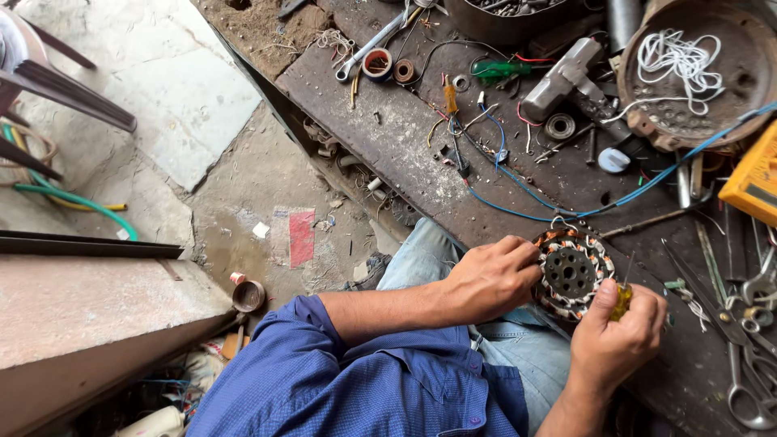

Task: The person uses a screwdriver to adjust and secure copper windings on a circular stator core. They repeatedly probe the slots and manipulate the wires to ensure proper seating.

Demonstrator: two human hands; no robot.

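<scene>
— What have you got in your hands there?

— From the head view, my left hand (491, 277) is wrapped over the near edge of a motor stator (571, 271), the round one with copper windings and a perforated steel core. It rests at the counter's (405, 154) front edge, just above my knee, and I clamp it so that it won't turn.

— And the other hand?

— My right hand (617, 333) is clenched around a small yellow-handled tool (622, 301), likely a screwdriver; its tip is too thin to trace, but it points toward the stator's rim. The fist keeps it steady beside the windings.

— What's the blue wire doing?

— The blue wire (566, 212) runs from the stator's far side across the counter toward the yellow multimeter (754, 180) at the right edge; I can't tell whether it joins it.

— The rest?

— Loose things lie within reach: a grey motor housing (558, 77), a rusty round cover with white cord (688, 69) inside, tape rolls (378, 63), a spanner (368, 44), scissors (740, 364) at right. A green hose (73, 198) lies on the floor at left.
</scene>
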